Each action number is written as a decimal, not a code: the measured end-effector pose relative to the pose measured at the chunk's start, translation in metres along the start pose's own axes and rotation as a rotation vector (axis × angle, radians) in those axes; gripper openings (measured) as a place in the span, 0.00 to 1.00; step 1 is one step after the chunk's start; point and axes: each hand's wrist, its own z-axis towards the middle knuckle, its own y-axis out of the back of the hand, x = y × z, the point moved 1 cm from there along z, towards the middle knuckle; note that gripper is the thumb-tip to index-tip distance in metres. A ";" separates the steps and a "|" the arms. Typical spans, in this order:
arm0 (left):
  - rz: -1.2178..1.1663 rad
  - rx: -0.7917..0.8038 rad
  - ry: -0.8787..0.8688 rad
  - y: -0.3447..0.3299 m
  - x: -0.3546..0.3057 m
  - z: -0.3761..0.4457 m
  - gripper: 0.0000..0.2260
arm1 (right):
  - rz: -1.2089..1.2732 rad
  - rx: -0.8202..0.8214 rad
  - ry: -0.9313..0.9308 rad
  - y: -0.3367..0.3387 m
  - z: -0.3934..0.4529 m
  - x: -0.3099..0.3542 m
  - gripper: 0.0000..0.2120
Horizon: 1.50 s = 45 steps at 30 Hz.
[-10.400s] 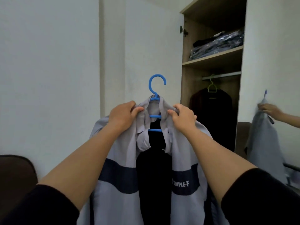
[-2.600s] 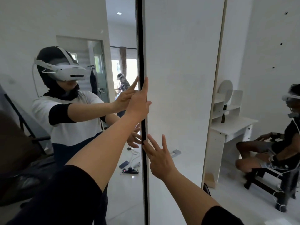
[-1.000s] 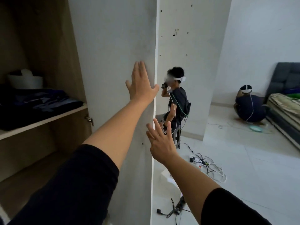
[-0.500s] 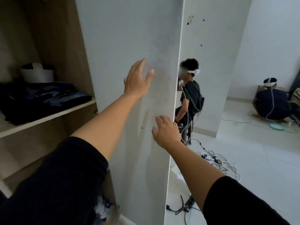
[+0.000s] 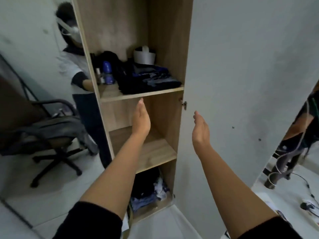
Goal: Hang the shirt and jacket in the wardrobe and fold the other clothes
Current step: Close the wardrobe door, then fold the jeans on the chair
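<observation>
A narrow wooden wardrobe section (image 5: 165, 49) stands open before me. Its upper shelf (image 5: 141, 96) carries a stack of dark folded clothes (image 5: 148, 80), a white round container (image 5: 144, 56) and small bottles (image 5: 107, 73). The middle shelf (image 5: 155, 152) is bare wood. Crumpled dark and blue clothes (image 5: 148, 188) lie at the bottom. My left hand (image 5: 140, 119) is flat and empty in front of the middle compartment. My right hand (image 5: 200, 130) is flat and empty too, beside the open white door (image 5: 241, 83). No shirt or jacket is in view.
The mirrored door on the left (image 5: 43, 83) reflects me and an office chair (image 5: 51, 135) draped with grey cloth. At the right edge, chair legs (image 5: 283, 163) and cables (image 5: 307, 188) lie on the white floor.
The door has swung fully open and both hands have come off it. My view has turned left and down into the shelf compartment.
</observation>
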 end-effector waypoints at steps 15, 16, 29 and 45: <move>-0.019 -0.830 0.233 0.148 0.033 -0.187 0.23 | -0.043 0.798 0.011 -0.102 -0.094 -0.022 0.22; 0.008 -0.885 0.254 0.157 0.033 -0.208 0.23 | -0.048 0.868 0.003 -0.107 -0.113 -0.025 0.22; 0.106 -1.659 0.315 0.271 -0.016 -0.528 0.25 | -0.089 1.661 0.014 -0.110 -0.427 -0.023 0.22; 0.103 -1.909 0.816 0.346 -0.002 -0.839 0.25 | -0.533 2.140 0.363 -0.033 -0.744 -0.099 0.18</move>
